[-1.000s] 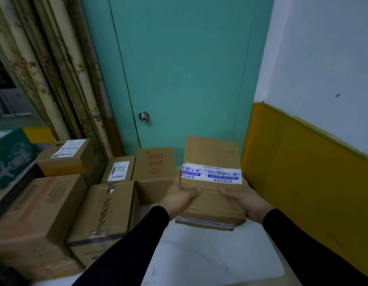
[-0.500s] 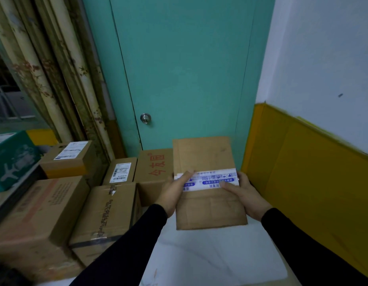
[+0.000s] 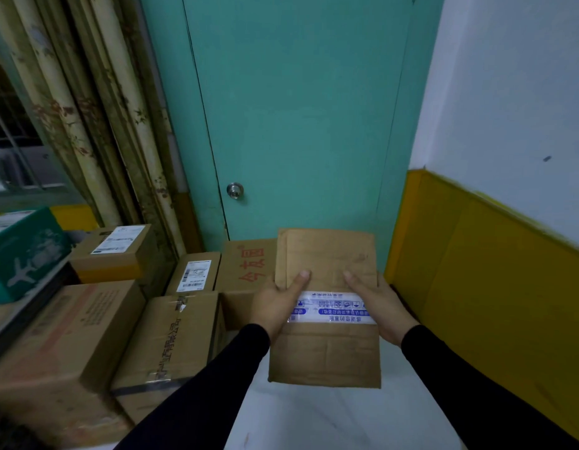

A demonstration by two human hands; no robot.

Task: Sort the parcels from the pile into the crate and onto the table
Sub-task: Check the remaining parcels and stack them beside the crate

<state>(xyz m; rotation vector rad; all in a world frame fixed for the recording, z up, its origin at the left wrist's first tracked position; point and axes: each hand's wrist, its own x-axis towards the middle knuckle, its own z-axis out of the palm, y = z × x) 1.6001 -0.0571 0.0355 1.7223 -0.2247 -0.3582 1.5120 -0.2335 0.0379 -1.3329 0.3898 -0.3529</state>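
I hold a flat cardboard parcel (image 3: 327, 306) in front of me with both hands, its broad face turned up toward me. My left hand (image 3: 275, 306) grips the parcel's left edge, thumb laid across the top face, the other fingers hidden under it. My right hand (image 3: 375, 303) grips the right edge the same way, thumb on top, fingers underneath. A white tape strip with blue print (image 3: 333, 308) crosses the parcel's middle between my thumbs. The parcel hangs above the white desk (image 3: 330, 417), not touching it as far as I can tell. Both sleeves are black.

Pile of cardboard boxes to my left: a big box (image 3: 64, 345) nearest the left edge, a taped box with black print (image 3: 171, 345) just beside it, a small box with a white shipping label (image 3: 194, 272) behind that, and a box with red characters (image 3: 249, 264) partly hidden behind the parcel and my left hand. Further left, another labelled box (image 3: 116, 251) sits higher, next to a green box with a white plane graphic (image 3: 25, 254).

Behind it all is a teal door (image 3: 298, 125) with a round metal knob (image 3: 234, 190). Rusty pale pipes (image 3: 70, 102) stand left of the door. The right wall is white above and yellow (image 3: 492, 271) below.
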